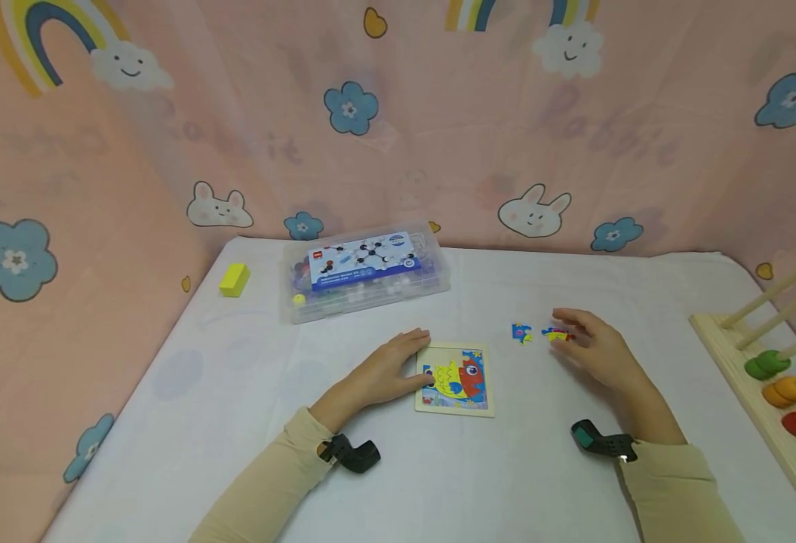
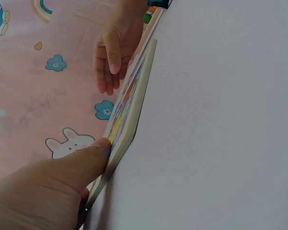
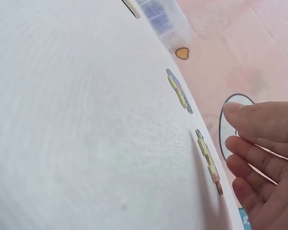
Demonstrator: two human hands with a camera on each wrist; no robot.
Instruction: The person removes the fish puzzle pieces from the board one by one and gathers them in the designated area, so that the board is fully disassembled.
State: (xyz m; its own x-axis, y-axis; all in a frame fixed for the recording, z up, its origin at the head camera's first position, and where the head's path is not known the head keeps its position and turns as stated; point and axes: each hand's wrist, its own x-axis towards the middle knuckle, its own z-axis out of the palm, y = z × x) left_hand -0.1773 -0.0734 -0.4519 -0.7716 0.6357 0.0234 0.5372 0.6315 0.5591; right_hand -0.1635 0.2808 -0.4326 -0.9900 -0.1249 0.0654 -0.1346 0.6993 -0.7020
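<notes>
A small square wooden puzzle board with a red and yellow fish picture lies on the white table, several pieces set in it. My left hand rests at its left side, fingers stretched past the upper left corner and the thumb laid over the picture. To the right are two loose puzzle pieces: a blue and yellow one and, closer to my right hand, a multicoloured one. That hand hovers beside the second piece with loosely bent fingers, holding nothing; in the right wrist view a gap shows between fingertips and piece.
A clear plastic case with a molecular model label stands at the back. At the back left is a yellow block. A wooden peg rack with coloured rings lines the right side. Pink patterned cloth hangs behind the table.
</notes>
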